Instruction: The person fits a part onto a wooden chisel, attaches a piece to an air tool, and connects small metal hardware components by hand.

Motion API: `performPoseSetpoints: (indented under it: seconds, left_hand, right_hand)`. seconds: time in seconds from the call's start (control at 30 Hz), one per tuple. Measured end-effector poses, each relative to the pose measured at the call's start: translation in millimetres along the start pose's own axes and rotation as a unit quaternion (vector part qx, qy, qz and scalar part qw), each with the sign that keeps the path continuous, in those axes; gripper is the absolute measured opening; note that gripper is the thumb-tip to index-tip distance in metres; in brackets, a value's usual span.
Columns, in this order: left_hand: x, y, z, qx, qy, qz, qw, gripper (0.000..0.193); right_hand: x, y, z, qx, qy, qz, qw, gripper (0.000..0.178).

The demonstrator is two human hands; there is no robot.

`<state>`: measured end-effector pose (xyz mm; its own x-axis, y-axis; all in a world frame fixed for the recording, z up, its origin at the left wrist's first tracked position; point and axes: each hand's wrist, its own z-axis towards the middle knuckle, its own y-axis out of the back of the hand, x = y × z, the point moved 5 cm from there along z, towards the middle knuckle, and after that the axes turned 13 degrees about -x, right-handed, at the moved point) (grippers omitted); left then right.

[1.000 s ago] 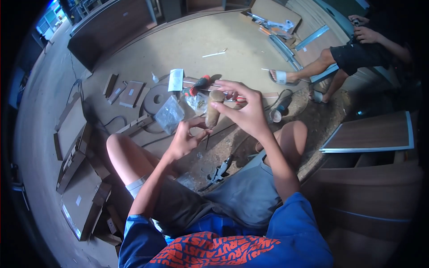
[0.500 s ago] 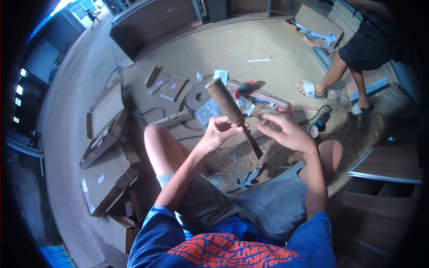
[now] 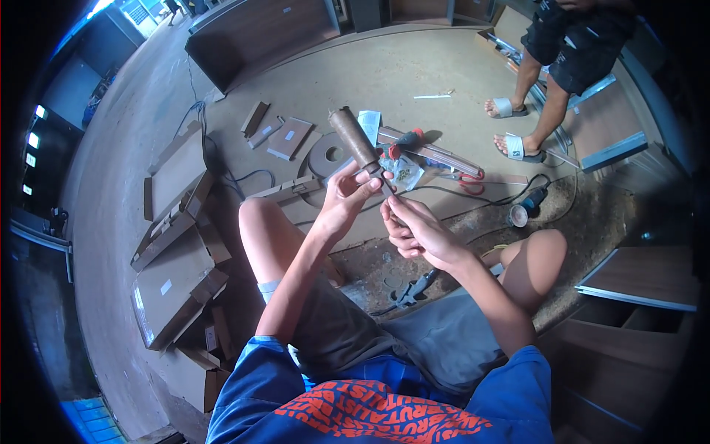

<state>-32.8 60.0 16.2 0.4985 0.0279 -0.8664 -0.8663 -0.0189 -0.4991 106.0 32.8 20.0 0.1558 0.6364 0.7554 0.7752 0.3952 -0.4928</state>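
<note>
A wood chisel point(image 3: 355, 139) with a thick round brown handle is held up in front of me, handle end tilted away to the upper left. My left hand point(image 3: 346, 198) grips it at the neck, just below the handle. Around the blade, my right hand point(image 3: 421, 231) is closed, its thumb and fingers covering most of the metal and the tip. Below my hands, a dark grey power tool or gun-shaped tool point(image 3: 416, 290) lies on the floor between my legs.
Beyond lie a red-and-black screwdriver point(image 3: 405, 140), red-handled scissors point(image 3: 470, 181), a bag of small fittings point(image 3: 403, 174), a tape roll point(image 3: 329, 157) and an angle grinder point(image 3: 526, 206). Cardboard boxes point(image 3: 177, 285) pile at left. Another person's legs point(image 3: 551, 111) stand at the far right.
My right hand has moved left and closed around the chisel blade, having been apart from it. The chisel has shifted slightly up and left. The other person has stepped to the left.
</note>
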Motion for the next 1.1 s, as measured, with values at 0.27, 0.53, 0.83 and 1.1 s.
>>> performPoseSetpoints:
  seconds: [0.27,0.53,0.83,1.1]
  left_hand:
    - [17.1,-1.3,-1.7,-0.047,0.062,0.076,0.994,0.039]
    - [20.3,-17.2,-8.4,0.017,0.123,-0.001,0.992,0.048]
    - [5.3,-18.6,-10.5,0.065,0.051,-0.018,0.996,0.042]
    - [8.0,-11.3,-9.7,-0.025,-0.011,0.059,0.998,0.027]
  right_hand:
    - [-10.4,1.8,5.9,-0.075,0.077,0.055,0.993,0.03]
    - [0.2,-4.7,-1.4,-0.114,0.229,-0.025,0.966,0.03]
    - [0.7,-5.8,-3.7,-0.128,0.238,-0.058,0.961,0.034]
    - [-13.1,-6.2,6.2,-0.137,0.2,-0.049,0.969,0.033]
